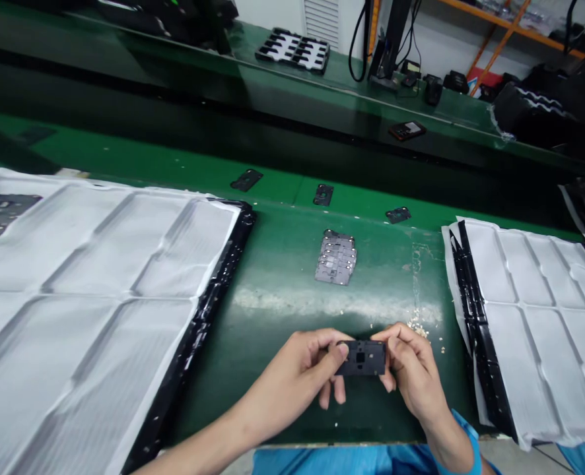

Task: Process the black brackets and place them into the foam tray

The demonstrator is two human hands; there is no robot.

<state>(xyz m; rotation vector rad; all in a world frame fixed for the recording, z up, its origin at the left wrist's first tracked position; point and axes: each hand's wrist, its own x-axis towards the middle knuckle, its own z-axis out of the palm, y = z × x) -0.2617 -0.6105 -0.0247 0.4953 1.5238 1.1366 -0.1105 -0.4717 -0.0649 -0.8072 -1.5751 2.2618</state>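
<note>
Near the table's front edge, a flat black plastic part (361, 358) with a small square opening is held level between both hands. My left hand (312, 366) pinches its left end, thumb on top and fingers curled beneath. At the right end, my right hand (414, 363) is closed with thumb and forefinger against the part's corner. Farther back on the green table lies an overlapping row of similar thin plastic parts (337, 257). Small pale crumbs (418, 328) are scattered just beyond my right hand.
White moulded trays in black-edged stacks flank me, a left tray (164, 336) and a right tray (545, 316). Single dark parts lie on the green strip (282, 188) behind. Beyond are a handheld device (407, 130) and a black-and-white tray (293, 50).
</note>
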